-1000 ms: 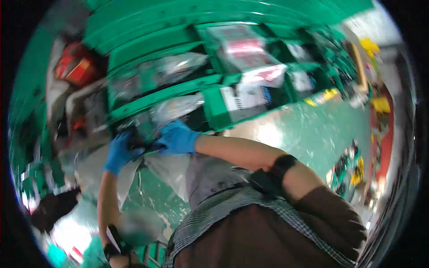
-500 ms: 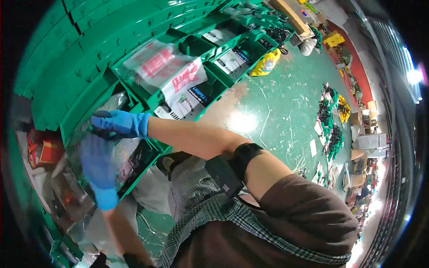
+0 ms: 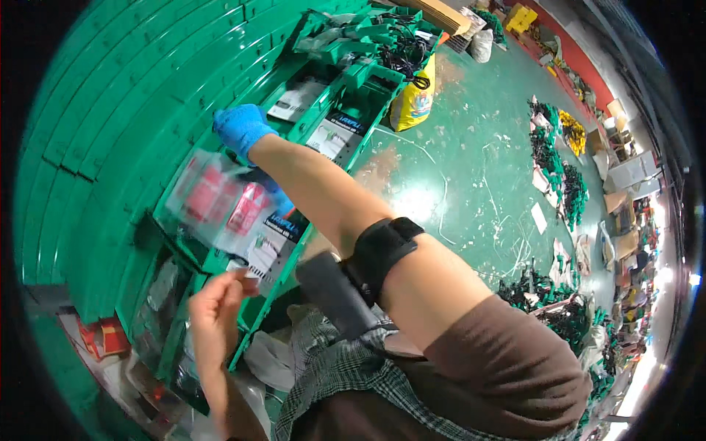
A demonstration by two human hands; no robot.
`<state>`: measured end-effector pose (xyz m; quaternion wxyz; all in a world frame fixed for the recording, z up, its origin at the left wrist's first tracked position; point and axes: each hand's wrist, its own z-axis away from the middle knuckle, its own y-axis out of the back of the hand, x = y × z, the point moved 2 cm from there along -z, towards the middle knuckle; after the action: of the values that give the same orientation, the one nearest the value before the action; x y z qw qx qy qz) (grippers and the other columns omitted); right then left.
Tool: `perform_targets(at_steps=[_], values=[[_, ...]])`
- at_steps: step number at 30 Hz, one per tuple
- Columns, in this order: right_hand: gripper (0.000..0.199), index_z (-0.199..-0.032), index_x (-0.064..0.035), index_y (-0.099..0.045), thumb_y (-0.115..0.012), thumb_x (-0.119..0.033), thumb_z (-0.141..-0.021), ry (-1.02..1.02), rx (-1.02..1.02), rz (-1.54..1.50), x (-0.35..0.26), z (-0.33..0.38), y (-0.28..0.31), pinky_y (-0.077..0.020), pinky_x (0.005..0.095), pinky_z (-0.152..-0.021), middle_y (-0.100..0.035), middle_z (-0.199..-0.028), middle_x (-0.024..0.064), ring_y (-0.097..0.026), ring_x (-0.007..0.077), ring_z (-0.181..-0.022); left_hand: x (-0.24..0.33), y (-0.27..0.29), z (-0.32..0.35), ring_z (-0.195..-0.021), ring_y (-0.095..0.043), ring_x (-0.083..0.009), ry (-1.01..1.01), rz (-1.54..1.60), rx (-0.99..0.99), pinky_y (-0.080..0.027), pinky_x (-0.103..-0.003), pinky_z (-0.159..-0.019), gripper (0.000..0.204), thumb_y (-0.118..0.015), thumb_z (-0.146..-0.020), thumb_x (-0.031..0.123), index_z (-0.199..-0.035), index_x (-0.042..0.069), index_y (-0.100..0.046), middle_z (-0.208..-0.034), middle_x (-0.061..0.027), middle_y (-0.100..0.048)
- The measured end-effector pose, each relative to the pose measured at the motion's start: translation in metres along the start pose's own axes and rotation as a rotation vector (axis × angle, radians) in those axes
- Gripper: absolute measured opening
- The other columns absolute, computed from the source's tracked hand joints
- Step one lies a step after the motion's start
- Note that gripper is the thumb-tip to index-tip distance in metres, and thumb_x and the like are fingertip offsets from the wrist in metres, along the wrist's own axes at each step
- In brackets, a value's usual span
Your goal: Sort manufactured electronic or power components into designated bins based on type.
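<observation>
My left hand (image 3: 215, 312) is bare, with its fingers curled in and thumb and fingertips close together beside the near green bin. Whatever those fingertips hold, if anything, is too small to make out. My right hand (image 3: 241, 129), in a blue knit glove, is closed above the bins farther along; its palm side is hidden. Under my right forearm shows a blurred piece of blue fabric (image 3: 279, 198), partly covered by the arm. Clear plastic bags with red print (image 3: 213, 195) lie over a green bin (image 3: 193, 253), beside white-and-black printed cards (image 3: 266, 246).
More green bins hold printed cards (image 3: 334, 138) and black cables (image 3: 404, 48). A yellow bag (image 3: 413, 103) stands beside them. Stacked green trays (image 3: 95, 125) rise on the left. Piles of green and black parts (image 3: 548, 147) lie on the green floor to the right.
The blue glove has come off my left hand, which moved right and is now bare. My gloved right hand moved up and away over the bins. The view has shifted too.
</observation>
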<state>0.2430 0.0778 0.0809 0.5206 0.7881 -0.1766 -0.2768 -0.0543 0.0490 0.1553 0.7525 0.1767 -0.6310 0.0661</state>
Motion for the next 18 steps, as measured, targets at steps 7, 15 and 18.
perform_targets(at_steps=[7, 15, 18], values=[[0.009, -0.078, -0.0142, -0.068, -0.062, -0.018, -0.072, 0.563, -0.418, 0.525, 0.051, 0.033, -0.056, -0.0482, 0.0357, -0.055, -0.065, -0.076, 0.0090, -0.060, 0.0242, -0.063, 0.133, -0.095, -0.097, -0.098, -0.056, -0.0214, -0.642, -0.265, -0.283, -0.041, -0.034, -0.087, 0.024, -0.052, -0.089, 0.019, -0.100, -0.001, -0.061, -0.101, -0.0122, -0.061], [0.021, -0.086, -0.0128, -0.067, -0.061, -0.029, -0.074, 0.298, -0.450, -0.128, 0.033, 0.034, -0.031, -0.0478, 0.0375, -0.063, -0.063, -0.092, 0.0104, -0.058, 0.0261, -0.070, 0.124, -0.134, -0.142, -0.099, -0.058, -0.0244, -0.668, -0.239, -0.695, -0.042, -0.035, -0.089, 0.031, -0.055, -0.088, 0.027, -0.101, 0.000, -0.061, -0.103, -0.0127, -0.063], [0.024, -0.085, -0.0122, -0.070, -0.060, -0.030, -0.073, -0.133, -0.227, -0.151, 0.096, -0.038, 0.000, -0.0529, 0.0378, -0.071, -0.065, -0.094, 0.0141, -0.065, 0.0280, -0.083, 0.100, -0.116, -0.146, -0.091, -0.059, -0.0171, -0.545, 0.101, -0.183, -0.044, -0.029, -0.081, 0.014, -0.055, -0.088, 0.014, -0.091, 0.001, -0.061, -0.095, -0.0094, -0.063]])
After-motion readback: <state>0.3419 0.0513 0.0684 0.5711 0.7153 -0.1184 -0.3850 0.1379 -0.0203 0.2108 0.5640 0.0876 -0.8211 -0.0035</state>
